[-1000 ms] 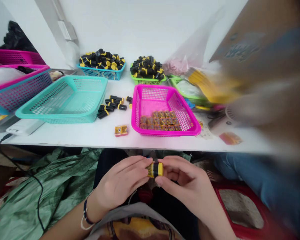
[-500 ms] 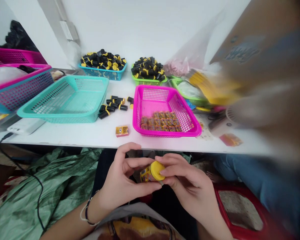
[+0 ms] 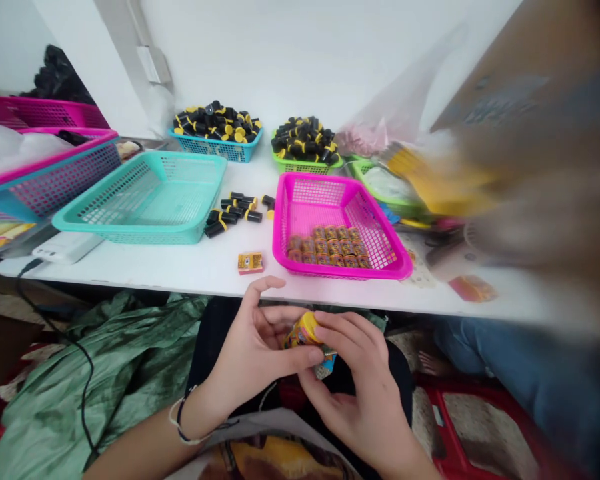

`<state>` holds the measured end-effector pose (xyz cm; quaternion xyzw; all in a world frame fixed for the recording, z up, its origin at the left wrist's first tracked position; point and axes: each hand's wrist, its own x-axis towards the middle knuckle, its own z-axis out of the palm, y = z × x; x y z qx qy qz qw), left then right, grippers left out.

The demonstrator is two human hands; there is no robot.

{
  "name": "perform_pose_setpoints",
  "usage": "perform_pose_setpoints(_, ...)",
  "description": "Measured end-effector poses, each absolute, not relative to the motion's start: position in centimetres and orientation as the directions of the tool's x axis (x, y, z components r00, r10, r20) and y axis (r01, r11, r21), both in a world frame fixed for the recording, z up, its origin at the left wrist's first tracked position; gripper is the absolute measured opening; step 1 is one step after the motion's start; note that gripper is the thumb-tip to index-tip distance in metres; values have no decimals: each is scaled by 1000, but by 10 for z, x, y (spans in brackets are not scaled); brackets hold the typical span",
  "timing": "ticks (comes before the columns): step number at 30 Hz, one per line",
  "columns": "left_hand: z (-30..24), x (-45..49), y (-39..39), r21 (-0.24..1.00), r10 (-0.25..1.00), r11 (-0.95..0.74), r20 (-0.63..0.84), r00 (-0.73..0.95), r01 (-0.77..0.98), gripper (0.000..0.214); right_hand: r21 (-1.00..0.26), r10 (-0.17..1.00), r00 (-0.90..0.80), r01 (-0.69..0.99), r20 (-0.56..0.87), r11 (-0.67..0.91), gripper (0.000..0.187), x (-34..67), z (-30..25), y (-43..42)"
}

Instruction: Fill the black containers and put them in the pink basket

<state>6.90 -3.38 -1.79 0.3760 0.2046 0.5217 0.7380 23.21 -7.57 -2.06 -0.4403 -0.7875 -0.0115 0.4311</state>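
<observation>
Above my lap, my left hand grips a small round container with a yellow lid and a printed yellow label. Its thumb and fingers close around the container's side, with the index finger raised. My right hand presses its fingertips against the lid end of the same container. Beneath those fingers a shiny bluish piece sticks out, partly hidden, and I cannot tell what it is. On the table beyond lies a small stack of printed yellow labels. The pink basket holds rows of similar labelled containers.
Several black tubes with yellow ends lie between the pink basket and a turquoise basket. Fuller blue and green baskets stand behind. A cable hangs at left. A blurred person's arm fills the right side.
The container has tilted in my hands, its lid now less turned toward me. My right thumb has moved lower, and the bluish piece has come into view. The whole view has shifted slightly.
</observation>
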Motion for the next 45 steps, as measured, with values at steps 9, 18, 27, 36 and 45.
perform_pose_setpoints(9, -19, 73, -44, 828, 941, 26, 169, 293, -560, 81, -179, 554, -258, 769, 791, 614, 40, 235, -23, -79)
perform_pose_setpoints(18, -19, 69, -46, 793, 915, 23, 229, 332, -609, 82, -209, 551, -268, 727, 791, 654, 30, 235, -18, -79)
perform_pose_setpoints(27, -26, 62, -44, 830, 887, -111, 331, 322, -547, 79, -297, 579, -335, 610, 744, 735, 39, 234, -16, -70)
perform_pose_setpoints(36, -39, -6, 31, 438, 802, -584, 439, 405, 683, 29, -520, 894, -330, 729, 304, 446, 41, 268, 26, 93)
perform_pose_setpoints(45, -57, -8, 61, 244, 746, -623, 472, 470, 743, 28, -406, 872, -451, 845, -192, 348, 33, 283, 18, 213)
